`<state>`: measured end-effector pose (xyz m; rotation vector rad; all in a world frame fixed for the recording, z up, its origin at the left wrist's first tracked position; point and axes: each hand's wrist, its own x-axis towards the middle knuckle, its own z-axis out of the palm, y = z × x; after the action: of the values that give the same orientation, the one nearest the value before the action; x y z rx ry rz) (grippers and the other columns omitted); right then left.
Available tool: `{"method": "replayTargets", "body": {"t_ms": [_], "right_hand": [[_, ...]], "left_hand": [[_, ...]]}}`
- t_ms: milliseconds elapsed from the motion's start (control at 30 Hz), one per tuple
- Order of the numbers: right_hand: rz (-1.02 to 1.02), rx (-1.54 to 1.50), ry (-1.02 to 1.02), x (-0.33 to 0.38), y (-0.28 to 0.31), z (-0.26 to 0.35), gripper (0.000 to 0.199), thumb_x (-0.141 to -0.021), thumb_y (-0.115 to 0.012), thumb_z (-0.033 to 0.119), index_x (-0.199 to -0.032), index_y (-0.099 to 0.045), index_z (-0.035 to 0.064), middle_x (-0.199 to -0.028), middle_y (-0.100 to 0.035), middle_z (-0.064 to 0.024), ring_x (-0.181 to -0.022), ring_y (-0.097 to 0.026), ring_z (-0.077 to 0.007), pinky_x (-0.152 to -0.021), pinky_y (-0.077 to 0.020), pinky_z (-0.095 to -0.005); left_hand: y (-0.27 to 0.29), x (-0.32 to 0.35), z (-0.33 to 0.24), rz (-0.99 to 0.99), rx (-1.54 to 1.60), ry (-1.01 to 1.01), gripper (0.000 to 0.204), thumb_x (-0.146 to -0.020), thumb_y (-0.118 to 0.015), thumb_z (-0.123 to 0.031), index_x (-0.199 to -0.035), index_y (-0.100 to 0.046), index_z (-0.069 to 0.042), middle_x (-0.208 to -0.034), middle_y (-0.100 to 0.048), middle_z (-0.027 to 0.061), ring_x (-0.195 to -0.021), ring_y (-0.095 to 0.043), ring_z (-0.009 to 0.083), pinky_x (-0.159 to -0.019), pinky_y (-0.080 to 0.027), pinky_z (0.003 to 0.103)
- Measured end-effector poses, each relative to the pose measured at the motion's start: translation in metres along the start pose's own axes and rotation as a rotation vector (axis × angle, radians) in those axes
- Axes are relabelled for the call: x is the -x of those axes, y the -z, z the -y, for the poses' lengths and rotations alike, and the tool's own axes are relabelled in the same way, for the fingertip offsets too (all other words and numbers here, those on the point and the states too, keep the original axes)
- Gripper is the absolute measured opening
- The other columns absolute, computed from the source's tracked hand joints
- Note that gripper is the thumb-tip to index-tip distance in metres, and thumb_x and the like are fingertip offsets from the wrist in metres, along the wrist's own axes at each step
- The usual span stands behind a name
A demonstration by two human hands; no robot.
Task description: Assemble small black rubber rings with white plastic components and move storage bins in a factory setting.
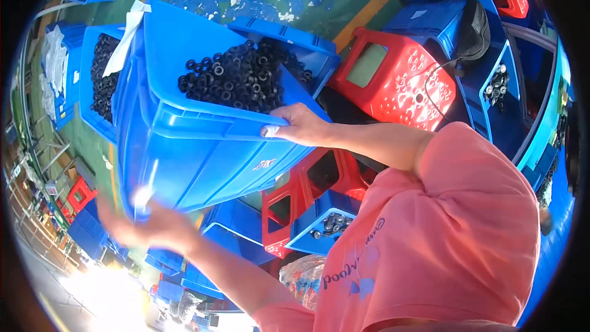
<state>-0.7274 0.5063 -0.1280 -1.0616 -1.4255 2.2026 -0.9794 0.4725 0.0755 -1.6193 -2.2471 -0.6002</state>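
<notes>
A big blue plastic crate (178, 154) is tilted, with a heap of small black rings (236, 80) inside it. My right hand (298, 126) grips its near rim, fingers wrapped over the edge, and white tape shows on one finger. My left hand (150, 227) is at the crate's lower left corner, smeared by motion; whether it touches the crate I cannot tell. Past the tilted crate's far side, the rim of another blue crate (286, 32) shows, with black rings by it. A white strip (126, 37) hangs at the tilted crate's upper left corner.
Red plastic stools stand right of the crate (424, 80) and below it (279, 209). A blue bin (101, 40) of black parts is at left. Another bin (298, 240) holds small metallic parts. A black bag (473, 31) lies at upper right.
</notes>
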Motion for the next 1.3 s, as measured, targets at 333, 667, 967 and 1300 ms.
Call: {"method": "replayTargets", "body": {"t_ms": [333,667,967,1300], "right_hand": [[0.008,0.144,0.108,0.007,0.000,0.010,0.049,-0.093,-0.069,0.050,-0.094,-0.075,0.0016,-0.076,-0.069,-0.0121,-0.070,-0.067,-0.0198,-0.063,-0.0508,-0.0350],[-0.074,0.166,0.116,0.047,0.029,0.048,0.059,-0.092,-0.062,0.060,-0.085,-0.076,0.0030,-0.070,-0.069,-0.0146,-0.067,-0.069,-0.0318,-0.062,-0.0524,-0.0428],[-0.063,0.436,0.199,0.078,0.038,0.068,0.052,-0.089,-0.071,0.053,-0.083,-0.074,0.0015,-0.074,-0.068,-0.0175,-0.070,-0.068,-0.0347,-0.063,-0.0521,-0.0423],[-0.080,0.418,0.096,0.054,0.046,0.060,0.075,-0.085,-0.059,0.075,-0.088,-0.077,0.0021,-0.075,-0.069,-0.0219,-0.078,-0.070,-0.0409,-0.072,-0.0542,-0.0484]], "left_hand": [[0.017,0.177,0.193,-0.052,0.931,1.168,0.082,-0.098,-0.049,-0.064,-0.148,-0.040,0.000,-0.147,-0.047,0.0187,-0.134,-0.046,0.0314,-0.112,-0.034,0.046],[0.065,0.139,0.099,-0.182,0.623,1.137,0.070,-0.100,-0.051,-0.059,-0.114,-0.062,0.009,-0.108,-0.065,0.0158,-0.099,-0.061,0.0286,-0.090,-0.047,0.043],[0.093,0.202,0.070,-0.177,0.681,1.203,0.082,-0.099,-0.047,-0.064,-0.136,-0.049,0.009,-0.126,-0.060,0.0199,-0.109,-0.062,0.0330,-0.092,-0.050,0.047],[0.104,0.186,0.034,-0.136,0.578,1.187,0.085,-0.097,-0.051,-0.065,-0.136,-0.050,0.012,-0.128,-0.059,0.0238,-0.111,-0.061,0.0351,-0.093,-0.051,0.049]]}}
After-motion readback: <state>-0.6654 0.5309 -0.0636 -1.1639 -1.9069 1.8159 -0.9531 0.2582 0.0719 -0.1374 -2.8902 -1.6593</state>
